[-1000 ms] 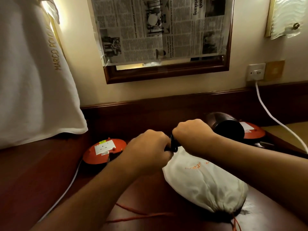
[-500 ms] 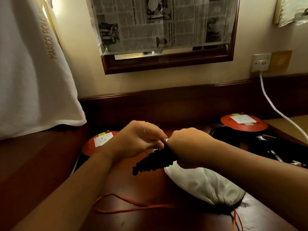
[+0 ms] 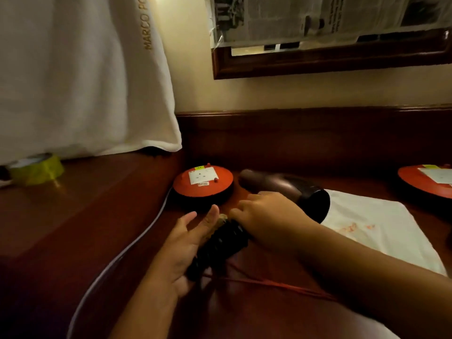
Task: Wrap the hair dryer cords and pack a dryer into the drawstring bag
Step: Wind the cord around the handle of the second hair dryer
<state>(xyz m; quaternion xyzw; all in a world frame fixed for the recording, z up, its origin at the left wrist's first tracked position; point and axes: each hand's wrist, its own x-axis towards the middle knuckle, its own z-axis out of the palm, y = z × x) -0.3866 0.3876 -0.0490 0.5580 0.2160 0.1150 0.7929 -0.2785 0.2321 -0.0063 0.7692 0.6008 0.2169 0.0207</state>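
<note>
the left hand is held open, fingers straight, palm laid against the coiled cord. the right hand is curled around the hair dryer at its handle. both forearms are stretched forward.

the dryer is dark and glossy and lies on its side on the desk. its barrel runs from the back left to a wide round mouth at the right, which overlaps the bag's near edge. the black coiled cord is bunched in tight loops below the barrel, slanting toward the camera. the right hand grips the bunch's upper end, and the left hand lies straight-fingered along its side. the bag is white cloth with faint orange print, lying flat just right of the dryer. its red drawstring trails across the desk under the cord.
</note>
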